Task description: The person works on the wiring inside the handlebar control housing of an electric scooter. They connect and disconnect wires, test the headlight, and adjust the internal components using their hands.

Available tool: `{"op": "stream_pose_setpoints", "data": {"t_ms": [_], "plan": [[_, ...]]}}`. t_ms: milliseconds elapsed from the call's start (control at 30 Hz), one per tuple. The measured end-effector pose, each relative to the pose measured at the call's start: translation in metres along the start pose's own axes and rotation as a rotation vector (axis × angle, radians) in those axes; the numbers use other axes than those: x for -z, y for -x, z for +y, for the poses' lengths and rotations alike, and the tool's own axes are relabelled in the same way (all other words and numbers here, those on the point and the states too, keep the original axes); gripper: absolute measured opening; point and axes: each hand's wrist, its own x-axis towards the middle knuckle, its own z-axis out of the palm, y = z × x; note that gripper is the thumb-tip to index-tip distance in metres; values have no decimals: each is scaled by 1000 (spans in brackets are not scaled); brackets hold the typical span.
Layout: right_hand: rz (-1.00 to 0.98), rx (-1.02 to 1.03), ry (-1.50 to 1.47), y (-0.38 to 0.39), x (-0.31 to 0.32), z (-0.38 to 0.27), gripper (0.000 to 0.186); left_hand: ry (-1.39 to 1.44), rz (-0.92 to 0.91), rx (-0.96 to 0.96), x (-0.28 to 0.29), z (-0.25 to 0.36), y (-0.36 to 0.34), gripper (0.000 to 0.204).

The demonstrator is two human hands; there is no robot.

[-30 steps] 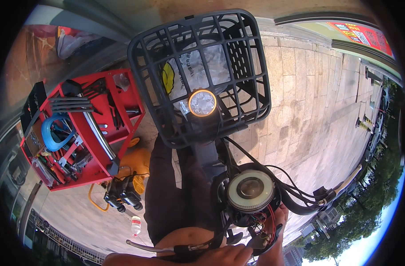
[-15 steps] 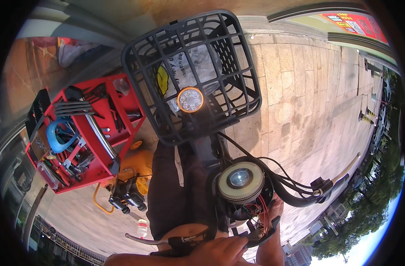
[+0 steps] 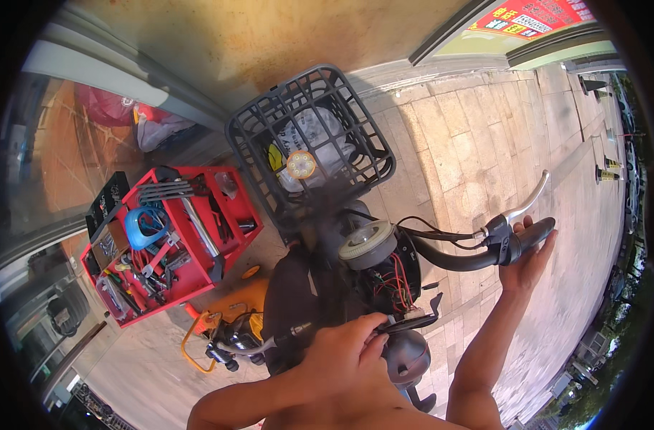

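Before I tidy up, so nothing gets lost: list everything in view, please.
Basket: one, black, top centre
Bag: one, whitish, in basket
Round light: one, orange-rimmed, at basket
Lamp unit: one, cream and black, centre
Wires: several, mostly red, below lamp unit
Handlebar: one, black, centre to right
Brake levers: two, silver, right and lower centre
Toolbox: one, red, left
Tools: many, mixed, in toolbox
Machine: one, yellow, below toolbox
Poster: one, red, top right
Trousers: one pair, dark, centre
Left hand: one, bare, lower centre
Right hand: one, bare, on handlebar

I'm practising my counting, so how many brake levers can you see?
2: one silver brake lever just beyond the right hand, and another lever to the left of the left hand.
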Motion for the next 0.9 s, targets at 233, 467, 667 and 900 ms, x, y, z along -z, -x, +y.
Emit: {"op": "stream_pose_setpoints", "data": {"t_ms": [233, 467, 667, 900], "plan": [[-341, 166, -166, -43, 2, 28, 43, -37, 45, -56, -6, -4, 0, 25], [-608, 180, -284, -54, 17, 40, 44, -62, 26, -76, -7, -7, 0, 23], [-657, 191, -303, -59, 15, 47, 45, -60, 33, -71, -9, -11, 1, 23], [-535, 184, -306, -53, 12, 46, 42, 149, -3, 79, -5, -13, 4, 27]]}}
